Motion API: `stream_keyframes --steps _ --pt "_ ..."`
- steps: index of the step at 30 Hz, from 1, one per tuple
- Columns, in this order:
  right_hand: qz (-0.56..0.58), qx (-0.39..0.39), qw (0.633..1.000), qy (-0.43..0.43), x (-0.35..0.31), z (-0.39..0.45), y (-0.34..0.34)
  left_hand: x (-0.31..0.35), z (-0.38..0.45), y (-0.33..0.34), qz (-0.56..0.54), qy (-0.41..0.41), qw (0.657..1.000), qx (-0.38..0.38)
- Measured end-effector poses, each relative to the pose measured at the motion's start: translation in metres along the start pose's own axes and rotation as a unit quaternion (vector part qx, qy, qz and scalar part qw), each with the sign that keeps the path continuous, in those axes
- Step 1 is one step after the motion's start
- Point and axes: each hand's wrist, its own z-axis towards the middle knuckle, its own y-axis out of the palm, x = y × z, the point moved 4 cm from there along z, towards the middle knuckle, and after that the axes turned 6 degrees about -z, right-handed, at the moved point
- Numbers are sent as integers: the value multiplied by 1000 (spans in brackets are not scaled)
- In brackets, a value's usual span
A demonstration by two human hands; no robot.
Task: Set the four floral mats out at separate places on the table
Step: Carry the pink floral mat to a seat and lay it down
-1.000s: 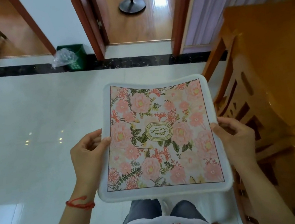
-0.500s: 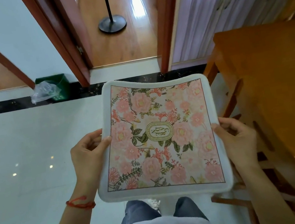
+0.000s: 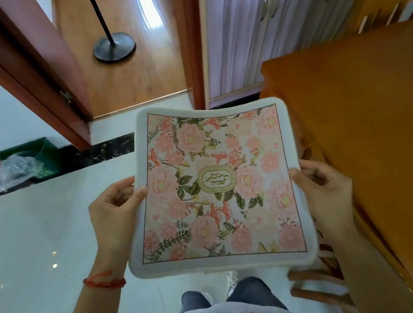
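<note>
1. Left hand: grips the left edge of the mat, thumb on top of the white border, fingers curled beneath. A red string circles the wrist.
2. Right hand: grips the right edge of the mat, thumb on the border, fingers folded under.
3. Mat: square, rounded corners, white fleecy border, pink flowers and green leaves, an oval label at centre. Held flat and face up in the air between both hands, over the floor, just left of the table, not touching it. Its far edge sags slightly in the middle. Whether more mats lie stacked beneath cannot be told.
4. Table: orange wood, at the right; its near corner sits beside the mat's far right corner.
5. Chair: wooden rungs show under the table's edge, below the right hand.
6. Floor: glossy white tile with a black strip along the wall.
7. Bin: green, against the wall at left, with clear plastic spilling out.
8. Stand: black round base and pole, on wood flooring beyond the doorway.
9. Cabinet: lilac doors, behind the table.
</note>
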Motion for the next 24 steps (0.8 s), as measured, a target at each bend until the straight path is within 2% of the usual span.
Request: stream_keyframes --steps 6,14,24 --pt "32 26 999 1 -1 39 -18 18 32 49 6 12 1000 -28" --pt "15 76 996 50 15 62 -42 35 65 109 15 31 993 -109" --pt "49 231 962 135 24 60 -61 61 118 202 37 59 957 -282"
